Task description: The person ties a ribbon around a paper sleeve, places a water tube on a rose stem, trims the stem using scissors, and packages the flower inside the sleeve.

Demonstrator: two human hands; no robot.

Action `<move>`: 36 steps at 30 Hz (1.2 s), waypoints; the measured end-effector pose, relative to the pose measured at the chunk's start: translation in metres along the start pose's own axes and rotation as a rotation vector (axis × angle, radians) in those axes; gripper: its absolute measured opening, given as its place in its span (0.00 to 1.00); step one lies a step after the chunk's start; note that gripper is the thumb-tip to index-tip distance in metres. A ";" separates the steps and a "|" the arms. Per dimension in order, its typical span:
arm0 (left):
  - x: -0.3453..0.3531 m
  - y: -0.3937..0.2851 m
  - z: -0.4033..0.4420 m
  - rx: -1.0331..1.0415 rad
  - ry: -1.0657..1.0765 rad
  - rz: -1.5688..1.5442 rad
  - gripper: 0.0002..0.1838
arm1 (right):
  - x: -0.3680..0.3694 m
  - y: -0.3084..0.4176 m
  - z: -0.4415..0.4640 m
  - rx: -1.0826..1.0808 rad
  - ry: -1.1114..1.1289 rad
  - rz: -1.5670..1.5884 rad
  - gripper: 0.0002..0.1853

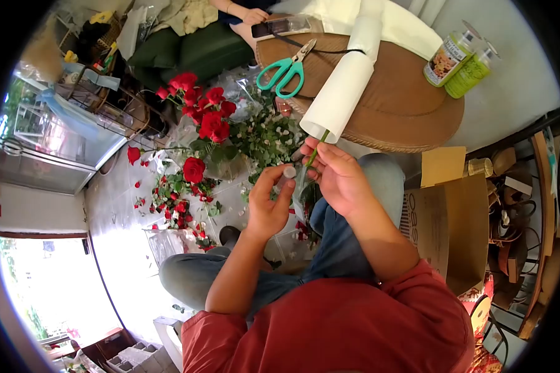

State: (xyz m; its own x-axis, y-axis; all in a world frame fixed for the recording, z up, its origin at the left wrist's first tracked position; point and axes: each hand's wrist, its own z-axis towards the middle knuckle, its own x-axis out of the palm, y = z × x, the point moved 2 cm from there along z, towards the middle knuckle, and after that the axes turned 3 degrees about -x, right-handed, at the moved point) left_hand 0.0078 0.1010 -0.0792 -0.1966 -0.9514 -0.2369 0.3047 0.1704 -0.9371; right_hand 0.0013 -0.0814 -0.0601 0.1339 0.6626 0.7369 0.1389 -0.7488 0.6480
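Observation:
My right hand (337, 177) pinches a green stem (317, 151) between thumb and fingers. The stem's upper part disappears into a rolled white paper sleeve (339, 99), which lies across the edge of a round brown table (410, 102). My left hand (269, 204), just to the left, holds a small pale round piece (289, 171) between thumb and forefinger; its exact kind is unclear. Clear plastic (300, 189) hangs between the two hands. Turquoise-handled scissors (284, 73) rest on the table's left edge, blades pointing to the sleeve.
Red roses (213, 127) and leafy greenery (264, 137) stand on my left, with fallen petals (177, 211) on the tiled floor. Two spray cans (460, 62) are on the table. To my right is an open cardboard box (445, 224). Another person's hand (254, 16) shows beyond.

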 end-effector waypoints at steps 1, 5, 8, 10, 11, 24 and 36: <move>0.002 -0.007 0.004 -0.006 -0.012 -0.014 0.14 | 0.000 0.000 0.001 -0.012 0.007 -0.001 0.18; 0.006 -0.030 0.009 0.046 0.041 0.044 0.16 | -0.004 -0.002 0.000 -0.051 -0.005 -0.017 0.16; 0.004 -0.035 0.009 -0.011 0.100 0.052 0.15 | -0.004 -0.003 -0.002 -0.062 -0.012 -0.039 0.15; 0.001 -0.042 0.011 0.017 0.116 0.117 0.16 | -0.005 -0.005 0.000 -0.062 -0.024 -0.044 0.15; 0.000 -0.046 0.011 0.048 0.126 0.178 0.17 | -0.006 -0.005 0.001 -0.067 -0.011 -0.046 0.14; 0.001 -0.073 0.012 0.176 -0.031 0.429 0.16 | 0.000 -0.018 0.007 -0.128 -0.035 -0.033 0.13; 0.024 -0.060 0.014 0.239 -0.148 0.429 0.15 | 0.009 -0.024 0.004 -0.120 -0.057 0.077 0.12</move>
State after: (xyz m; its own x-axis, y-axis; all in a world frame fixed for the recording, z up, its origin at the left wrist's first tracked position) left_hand -0.0025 0.0640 -0.0248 0.1213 -0.8380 -0.5321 0.5371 0.5062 -0.6747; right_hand 0.0035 -0.0574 -0.0696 0.1954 0.6003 0.7756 0.0083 -0.7918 0.6108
